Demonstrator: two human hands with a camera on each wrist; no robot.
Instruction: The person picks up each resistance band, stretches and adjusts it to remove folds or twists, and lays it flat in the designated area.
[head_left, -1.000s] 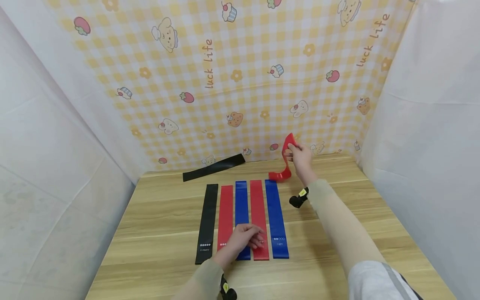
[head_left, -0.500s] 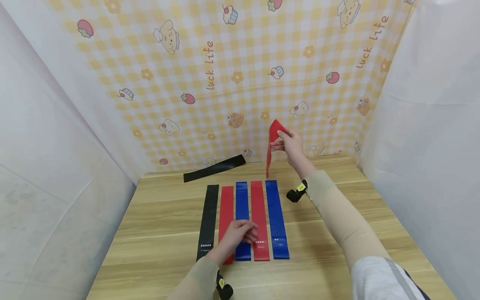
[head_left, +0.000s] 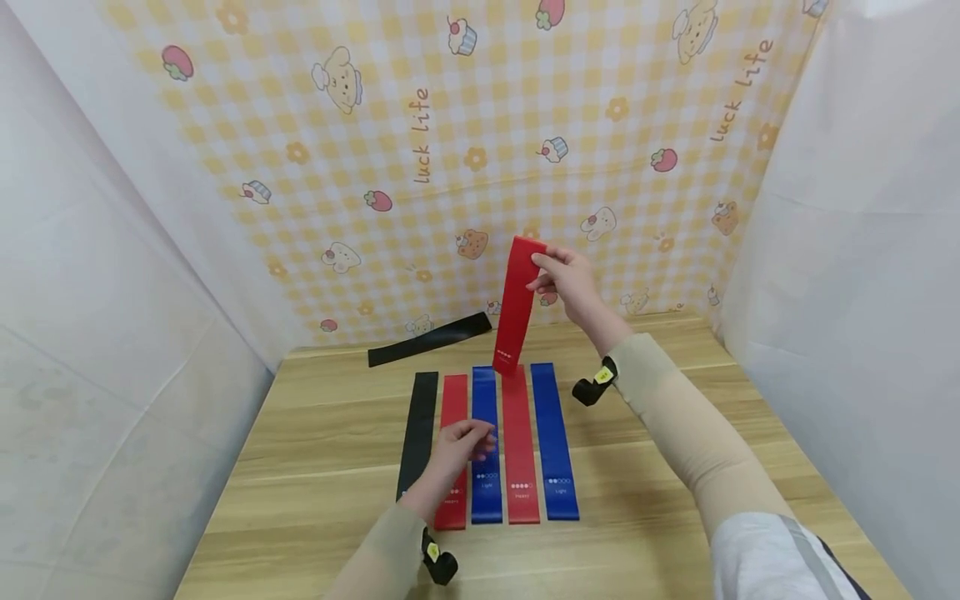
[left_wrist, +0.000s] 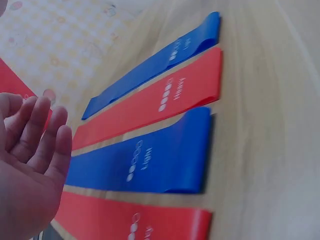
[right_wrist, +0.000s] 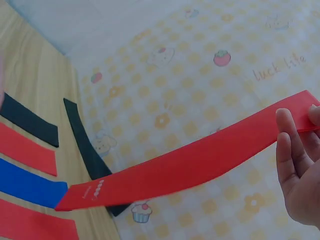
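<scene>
My right hand (head_left: 570,283) pinches the top end of a red resistance band (head_left: 517,304), which hangs down in front of the patterned cloth. In the right wrist view the held band (right_wrist: 185,165) stretches out flat from the fingers, white dots printed near its far end. My left hand (head_left: 457,450) hovers with loosely bent fingers over the row of bands, holding nothing. That row, left to right, has a black band (head_left: 417,433), a red band (head_left: 453,400), a blue band (head_left: 486,492), another red band (head_left: 521,450) and another blue band (head_left: 555,442).
Behind the row, a separate black band (head_left: 431,339) lies slantwise near the cloth. A yellow checked cloth (head_left: 472,108) rises at the back of the wooden table (head_left: 315,467). White sheets (head_left: 832,250) close off both sides.
My right hand has lifted the red band off the back of the table and moved left; the band now hangs straight. My left hand has drifted left and slightly away from me.
</scene>
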